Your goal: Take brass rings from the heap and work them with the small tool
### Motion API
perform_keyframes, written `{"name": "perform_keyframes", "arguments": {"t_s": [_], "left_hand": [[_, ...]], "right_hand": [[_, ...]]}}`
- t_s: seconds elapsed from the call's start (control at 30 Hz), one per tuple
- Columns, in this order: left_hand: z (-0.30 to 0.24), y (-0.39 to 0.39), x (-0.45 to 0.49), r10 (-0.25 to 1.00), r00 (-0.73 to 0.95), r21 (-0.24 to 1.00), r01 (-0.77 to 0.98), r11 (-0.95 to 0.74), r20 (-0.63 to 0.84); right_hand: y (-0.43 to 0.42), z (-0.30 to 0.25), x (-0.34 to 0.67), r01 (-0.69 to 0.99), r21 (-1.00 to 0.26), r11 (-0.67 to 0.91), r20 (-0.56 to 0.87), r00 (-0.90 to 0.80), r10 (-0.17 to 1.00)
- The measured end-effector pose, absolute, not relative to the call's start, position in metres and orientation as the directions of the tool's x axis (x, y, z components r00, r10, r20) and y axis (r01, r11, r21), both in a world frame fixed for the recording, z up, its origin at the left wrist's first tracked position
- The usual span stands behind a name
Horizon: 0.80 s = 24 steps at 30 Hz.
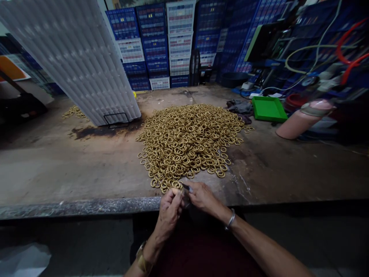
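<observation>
A large pile of brass-coloured metal rings (190, 138) spreads over the workbench in front of me. At the pile's near edge, my left hand (170, 209) is closed, thumb and fingers pinched together; what lies between them is too small and hidden to make out. My right hand (203, 198) is wrapped round a small knife-like tool (187, 187), slim and dark, with its pointed end aimed toward the left hand. Both hands are close together over the front edge of the bench. Several rings lie just beyond the fingertips.
A stack of ribbed translucent sheets (77, 54) leans in a black wire stand (117, 118) on the workbench (86, 165). To the right are a green tray (268, 108), dark cloth (239, 107) and a pink cylinder (302, 120). Blue and white crates (180, 42) are stacked behind.
</observation>
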State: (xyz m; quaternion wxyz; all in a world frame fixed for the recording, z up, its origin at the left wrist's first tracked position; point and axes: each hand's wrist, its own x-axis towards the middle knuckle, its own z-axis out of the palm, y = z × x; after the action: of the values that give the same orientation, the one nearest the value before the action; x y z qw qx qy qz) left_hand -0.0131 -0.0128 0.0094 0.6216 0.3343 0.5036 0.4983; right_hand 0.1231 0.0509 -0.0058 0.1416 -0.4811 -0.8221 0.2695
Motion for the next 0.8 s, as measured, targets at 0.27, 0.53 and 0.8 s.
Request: {"name": "perform_keyframes", "arguments": {"t_s": [0.27,0.53,0.8], "left_hand": [[0.021,-0.010,-0.048,0.926,-0.091,0.707,-0.674,0.215,-0.367],[0.016,-0.006,-0.054,0.909,-0.156,0.663,-0.732,0.157,-0.387],[0.004,-0.006,-0.057,0.924,-0.036,0.574,-0.793,0.205,-0.380]], "right_hand": [[0.062,-0.013,0.119,0.798,-0.483,0.362,0.036,-0.394,0.918],[0.060,-0.004,0.093,0.853,-0.412,0.319,0.003,-0.349,0.937],[0.062,-0.009,0.091,0.853,-0.389,0.348,0.039,-0.362,0.931]]}}
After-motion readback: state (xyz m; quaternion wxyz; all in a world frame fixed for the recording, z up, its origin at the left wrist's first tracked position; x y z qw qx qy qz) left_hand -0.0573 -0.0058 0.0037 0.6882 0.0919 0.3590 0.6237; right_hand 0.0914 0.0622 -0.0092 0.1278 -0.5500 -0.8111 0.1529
